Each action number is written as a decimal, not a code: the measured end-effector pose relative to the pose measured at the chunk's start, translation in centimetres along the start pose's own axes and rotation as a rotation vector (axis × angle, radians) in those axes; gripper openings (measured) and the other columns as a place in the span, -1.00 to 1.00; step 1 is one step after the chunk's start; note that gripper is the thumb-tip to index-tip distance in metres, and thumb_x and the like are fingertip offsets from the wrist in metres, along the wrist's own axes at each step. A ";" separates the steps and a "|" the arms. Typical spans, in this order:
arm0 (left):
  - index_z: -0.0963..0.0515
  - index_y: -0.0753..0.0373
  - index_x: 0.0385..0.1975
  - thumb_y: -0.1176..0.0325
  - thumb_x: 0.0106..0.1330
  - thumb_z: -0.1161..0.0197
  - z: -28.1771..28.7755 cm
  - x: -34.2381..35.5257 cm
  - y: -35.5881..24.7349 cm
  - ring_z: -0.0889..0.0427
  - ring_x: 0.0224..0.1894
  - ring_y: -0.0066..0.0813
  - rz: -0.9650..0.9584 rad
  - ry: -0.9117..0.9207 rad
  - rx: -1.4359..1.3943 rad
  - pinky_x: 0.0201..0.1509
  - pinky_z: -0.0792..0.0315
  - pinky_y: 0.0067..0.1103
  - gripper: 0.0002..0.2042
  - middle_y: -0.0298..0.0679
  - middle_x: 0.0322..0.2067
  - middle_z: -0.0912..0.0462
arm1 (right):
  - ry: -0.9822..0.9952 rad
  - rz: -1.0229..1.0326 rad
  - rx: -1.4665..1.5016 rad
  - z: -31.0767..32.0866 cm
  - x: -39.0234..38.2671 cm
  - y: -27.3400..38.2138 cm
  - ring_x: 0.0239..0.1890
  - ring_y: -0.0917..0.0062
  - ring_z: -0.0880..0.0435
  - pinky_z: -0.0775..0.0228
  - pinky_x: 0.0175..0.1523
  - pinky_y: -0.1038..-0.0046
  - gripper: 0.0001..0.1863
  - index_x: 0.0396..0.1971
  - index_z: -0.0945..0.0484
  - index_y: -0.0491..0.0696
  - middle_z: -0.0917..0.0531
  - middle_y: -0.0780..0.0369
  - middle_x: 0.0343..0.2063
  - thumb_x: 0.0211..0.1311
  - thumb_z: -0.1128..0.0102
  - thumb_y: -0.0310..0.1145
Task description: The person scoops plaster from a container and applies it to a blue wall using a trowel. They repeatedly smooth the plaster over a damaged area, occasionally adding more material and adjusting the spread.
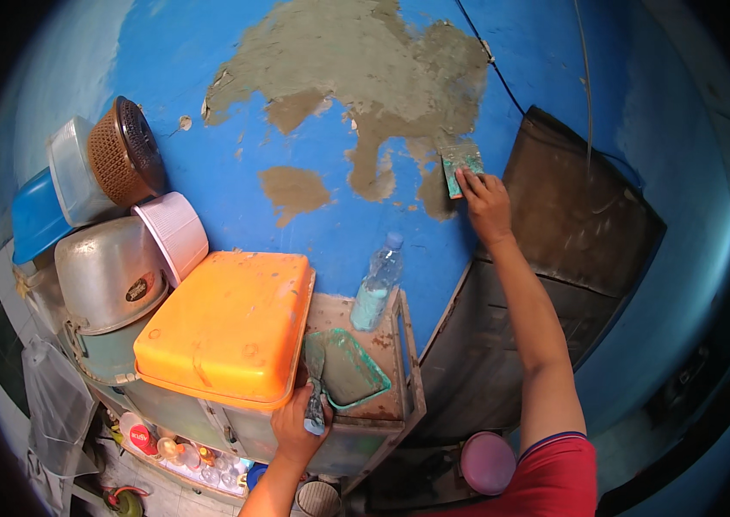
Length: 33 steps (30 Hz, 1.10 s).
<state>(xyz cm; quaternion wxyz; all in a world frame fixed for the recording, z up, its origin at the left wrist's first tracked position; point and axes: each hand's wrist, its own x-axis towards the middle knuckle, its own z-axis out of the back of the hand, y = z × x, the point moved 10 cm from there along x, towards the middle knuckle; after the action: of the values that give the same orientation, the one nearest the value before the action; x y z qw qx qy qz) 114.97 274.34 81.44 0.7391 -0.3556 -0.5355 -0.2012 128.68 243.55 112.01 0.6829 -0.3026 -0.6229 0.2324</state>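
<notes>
My right hand point(487, 205) pinches a small green flat spreader point(463, 169) and holds it against the blue wall point(236, 189), at the lower right edge of a grey plaster patch point(339, 65). My left hand point(296, 428) is lower down, closed around the handle of a putty knife point(315, 405) smeared with dried plaster. The knife's blade end points up beside a green-rimmed tray point(356, 366) holding grey paste. That tray rests on a cabinet top point(382, 345). Some of the left fingers are hidden behind the knife and the orange tub.
An upturned orange tub point(223, 327) sits left of the tray, and a plastic bottle point(377, 284) stands behind it. Pots and baskets point(119, 267) pile up at left. A dark fridge point(571, 215) stands at right. A black cable point(503, 77) runs down the wall.
</notes>
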 end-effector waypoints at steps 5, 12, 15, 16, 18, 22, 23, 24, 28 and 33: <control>-0.52 0.33 -0.08 0.42 0.10 -0.39 -0.5 0.2 -0.4 -0.65 -0.32 -0.06 -0.008 -0.003 -0.035 -0.23 -0.52 -0.33 -0.63 -0.05 -0.30 -0.65 | -0.111 -0.104 -0.022 3.5 0.7 -1.9 -0.12 0.36 -0.57 -0.45 0.05 0.31 -0.47 0.09 -0.61 -0.04 -0.66 0.28 -0.02 0.01 -0.20 -0.53; -0.51 0.35 -0.07 0.43 0.11 -0.37 0.0 0.1 0.0 -0.64 -0.34 -0.04 -0.010 -0.008 -0.009 -0.25 -0.52 -0.32 -0.63 -0.04 -0.32 -0.64 | -0.194 -0.139 -0.016 1.2 3.6 -0.6 -0.12 0.35 -0.57 -0.44 0.04 0.30 -0.45 0.13 -0.58 -0.03 -0.66 0.27 -0.02 0.03 -0.21 -0.55; -0.51 0.33 -0.05 0.41 0.10 -0.38 -0.3 -0.1 0.2 -0.64 -0.33 -0.05 -0.018 -0.018 -0.028 -0.25 -0.52 -0.32 -0.60 -0.06 -0.32 -0.64 | -0.167 -0.138 -0.022 -0.5 1.1 0.0 -0.14 0.35 -0.56 -0.43 0.03 0.29 -0.45 0.12 -0.58 -0.06 -0.66 0.26 -0.01 0.01 -0.20 -0.56; -0.51 0.32 -0.04 0.40 0.08 -0.40 -0.4 -0.2 0.2 -0.64 -0.32 -0.07 -0.017 -0.014 -0.020 -0.24 -0.52 -0.32 -0.59 -0.08 -0.31 -0.65 | -0.155 -0.132 -0.023 -0.6 0.3 0.3 -0.14 0.35 -0.56 -0.43 0.02 0.29 -0.45 0.12 -0.59 -0.06 -0.66 0.26 0.00 0.00 -0.20 -0.56; -0.51 0.30 -0.04 0.38 0.06 -0.41 -0.4 -0.3 0.2 -0.65 -0.32 -0.09 -0.016 -0.013 -0.006 -0.24 -0.52 -0.32 -0.57 -0.09 -0.30 -0.65 | -0.128 -0.144 -0.007 -0.4 -1.3 0.6 -0.15 0.36 -0.55 -0.43 0.01 0.30 -0.45 0.12 -0.59 -0.02 -0.66 0.27 0.00 0.02 -0.21 -0.56; -0.50 0.34 -0.04 0.42 0.09 -0.38 -0.1 -0.1 -0.1 -0.64 -0.34 -0.05 -0.030 -0.019 -0.009 -0.26 -0.52 -0.32 -0.60 -0.05 -0.31 -0.63 | -0.135 -0.155 -0.015 1.2 -1.7 0.9 -0.13 0.38 -0.55 -0.38 0.05 0.29 -0.45 0.12 -0.60 0.03 -0.65 0.29 0.00 0.03 -0.22 -0.57; -0.49 0.36 -0.04 0.44 0.11 -0.36 -0.1 -0.1 -0.2 -0.64 -0.34 -0.03 -0.034 -0.019 -0.016 -0.26 -0.52 -0.32 -0.61 -0.02 -0.32 -0.62 | -0.139 -0.153 -0.023 1.9 -1.3 0.9 -0.13 0.38 -0.55 -0.36 0.07 0.28 -0.44 0.12 -0.60 0.04 -0.65 0.29 0.00 0.03 -0.22 -0.57; -0.49 0.36 -0.04 0.44 0.11 -0.36 0.0 0.0 -0.2 -0.64 -0.34 -0.03 -0.035 -0.022 -0.017 -0.26 -0.52 -0.32 -0.61 -0.03 -0.32 -0.62 | -0.156 -0.151 -0.012 2.4 -0.5 0.7 -0.12 0.38 -0.55 -0.35 0.08 0.27 -0.44 0.13 -0.59 0.05 -0.64 0.30 0.00 0.04 -0.23 -0.57; -0.50 0.32 -0.04 0.39 0.09 -0.39 -0.3 -0.3 0.2 -0.65 -0.33 -0.08 -0.031 -0.025 -0.005 -0.25 -0.52 -0.33 -0.59 -0.07 -0.31 -0.64 | -0.159 -0.119 0.010 2.1 3.0 0.1 -0.10 0.38 -0.55 -0.34 0.09 0.26 -0.44 0.14 -0.59 0.06 -0.64 0.31 0.00 0.04 -0.25 -0.56; -0.52 0.30 -0.04 0.36 0.09 -0.40 -0.4 -0.4 0.3 -0.66 -0.33 -0.13 -0.030 -0.026 0.013 -0.25 -0.52 -0.34 -0.58 -0.09 -0.31 -0.66 | -0.111 -0.089 0.075 0.0 -0.1 1.3 -0.10 0.38 -0.55 -0.37 0.06 0.28 -0.44 0.14 -0.59 0.04 -0.63 0.30 0.06 0.03 -0.24 -0.54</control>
<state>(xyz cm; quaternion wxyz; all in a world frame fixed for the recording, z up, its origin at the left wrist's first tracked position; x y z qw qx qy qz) 115.29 274.16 80.88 0.7312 -0.3454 -0.5516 -0.2044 128.74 244.44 111.05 0.6681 -0.2354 -0.6633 0.2415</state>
